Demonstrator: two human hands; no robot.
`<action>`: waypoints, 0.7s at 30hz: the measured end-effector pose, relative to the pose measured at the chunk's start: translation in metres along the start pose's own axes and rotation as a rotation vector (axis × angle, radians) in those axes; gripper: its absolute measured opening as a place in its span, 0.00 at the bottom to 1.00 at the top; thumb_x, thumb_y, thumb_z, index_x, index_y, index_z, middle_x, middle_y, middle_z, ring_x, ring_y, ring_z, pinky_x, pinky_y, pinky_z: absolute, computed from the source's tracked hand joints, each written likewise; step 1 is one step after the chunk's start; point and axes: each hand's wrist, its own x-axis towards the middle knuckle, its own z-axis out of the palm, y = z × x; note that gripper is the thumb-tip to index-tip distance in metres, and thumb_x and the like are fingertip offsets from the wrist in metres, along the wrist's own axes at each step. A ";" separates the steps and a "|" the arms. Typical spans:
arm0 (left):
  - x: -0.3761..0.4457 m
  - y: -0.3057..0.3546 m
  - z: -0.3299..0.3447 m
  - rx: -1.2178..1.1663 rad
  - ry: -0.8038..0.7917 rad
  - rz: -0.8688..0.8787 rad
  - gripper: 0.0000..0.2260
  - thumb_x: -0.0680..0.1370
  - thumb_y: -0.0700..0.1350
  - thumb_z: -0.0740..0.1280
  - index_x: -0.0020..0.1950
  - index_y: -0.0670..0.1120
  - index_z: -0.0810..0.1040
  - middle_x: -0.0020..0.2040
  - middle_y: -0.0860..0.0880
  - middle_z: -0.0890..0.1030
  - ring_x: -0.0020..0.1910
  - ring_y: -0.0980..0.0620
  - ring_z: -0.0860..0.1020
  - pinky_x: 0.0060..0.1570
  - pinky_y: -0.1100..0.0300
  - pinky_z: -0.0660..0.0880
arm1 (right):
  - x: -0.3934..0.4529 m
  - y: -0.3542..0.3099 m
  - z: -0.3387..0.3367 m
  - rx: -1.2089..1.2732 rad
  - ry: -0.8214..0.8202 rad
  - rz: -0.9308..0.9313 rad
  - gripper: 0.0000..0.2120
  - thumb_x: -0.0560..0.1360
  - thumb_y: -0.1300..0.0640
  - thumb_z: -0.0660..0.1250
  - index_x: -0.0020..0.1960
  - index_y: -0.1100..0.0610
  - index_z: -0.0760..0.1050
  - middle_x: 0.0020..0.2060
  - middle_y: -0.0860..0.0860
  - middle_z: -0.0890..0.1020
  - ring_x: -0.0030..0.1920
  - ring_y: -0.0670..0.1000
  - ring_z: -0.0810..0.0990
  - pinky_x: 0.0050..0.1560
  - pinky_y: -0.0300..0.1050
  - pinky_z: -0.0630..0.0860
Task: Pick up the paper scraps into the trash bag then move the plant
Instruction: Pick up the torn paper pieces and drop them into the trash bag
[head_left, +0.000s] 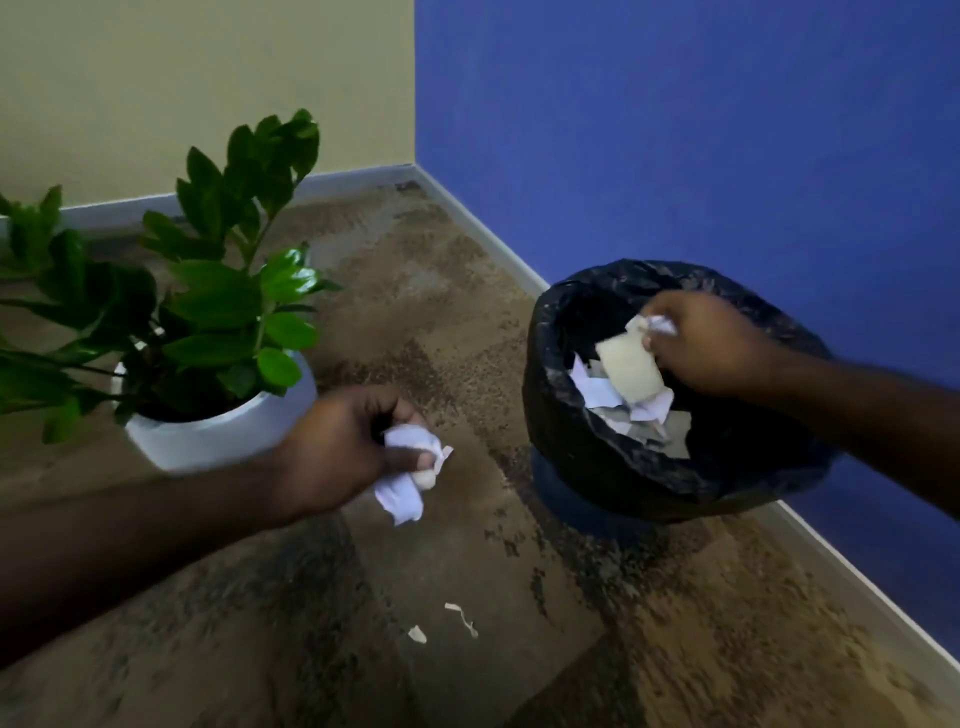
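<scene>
My left hand (343, 452) grips a wad of crumpled white paper scraps (408, 475) above the carpet, just right of the plant's pot. My right hand (706, 343) reaches over the open mouth of the black trash bag (597, 447) and holds a cream and white paper scrap (626, 364) that hangs into the bag. More white scraps (602, 392) lie inside the bag. Two small torn scraps (460, 618) lie on the floor in front of me. The green leafy plant (208, 291) stands in a white round pot (223, 436) at the left.
The bag lines a bin standing against the blue wall (727, 130) on the right. A beige wall (182, 78) with a white baseboard (483, 234) closes the corner behind. Mottled brown carpet (415, 312) spreads between plant and bin.
</scene>
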 end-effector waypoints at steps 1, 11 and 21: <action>0.010 0.014 0.002 0.003 0.021 0.032 0.09 0.67 0.35 0.77 0.44 0.35 0.81 0.39 0.40 0.86 0.37 0.51 0.83 0.38 0.61 0.80 | 0.000 0.004 0.001 -0.023 -0.063 0.013 0.04 0.74 0.64 0.66 0.48 0.58 0.77 0.44 0.54 0.80 0.46 0.54 0.78 0.42 0.40 0.66; 0.087 0.123 0.064 -0.106 0.200 0.194 0.11 0.66 0.39 0.79 0.44 0.44 0.81 0.41 0.46 0.84 0.36 0.54 0.81 0.37 0.60 0.80 | 0.006 0.015 -0.001 0.129 -0.129 0.178 0.14 0.71 0.66 0.71 0.55 0.56 0.78 0.43 0.56 0.83 0.41 0.54 0.82 0.45 0.48 0.79; 0.115 0.142 0.110 -0.305 -0.091 -0.108 0.01 0.77 0.40 0.69 0.48 0.45 0.79 0.45 0.46 0.79 0.49 0.47 0.81 0.55 0.49 0.80 | 0.019 0.026 -0.034 0.778 -0.176 0.512 0.10 0.79 0.68 0.56 0.50 0.58 0.74 0.41 0.58 0.80 0.38 0.56 0.82 0.39 0.47 0.80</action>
